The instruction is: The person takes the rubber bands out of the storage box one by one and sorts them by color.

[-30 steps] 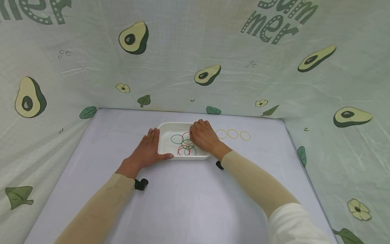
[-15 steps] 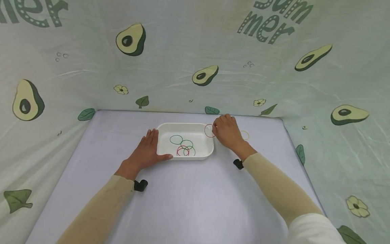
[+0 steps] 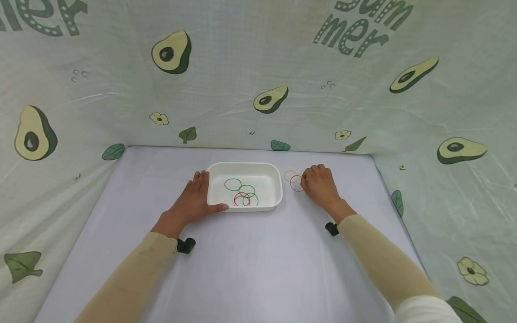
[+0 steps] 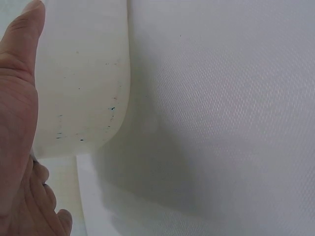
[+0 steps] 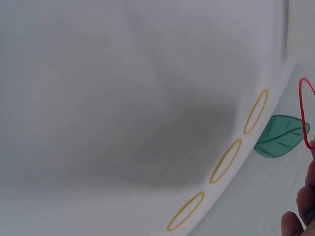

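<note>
Evidently, the red band [image 3: 296,191] has left the white tray [image 3: 264,177] and is now near the yellow bands [image 5: 212,181], pinched by the right hand [image 3: 322,186]; its removal appears complete, its release not. The left hand [image 3: 193,200], fingers straight, rests against the tray.

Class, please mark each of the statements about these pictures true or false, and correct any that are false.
1. The left hand touches the white tray. True.
2. The right hand grips the white tray. False: it holds a red ring.
3. Three yellow rings lie on the table, outside the tray. True.
4. Every ring in the tray is red. False: green rings lie there too.
5. Avocados are printed on the backdrop. True.
</note>
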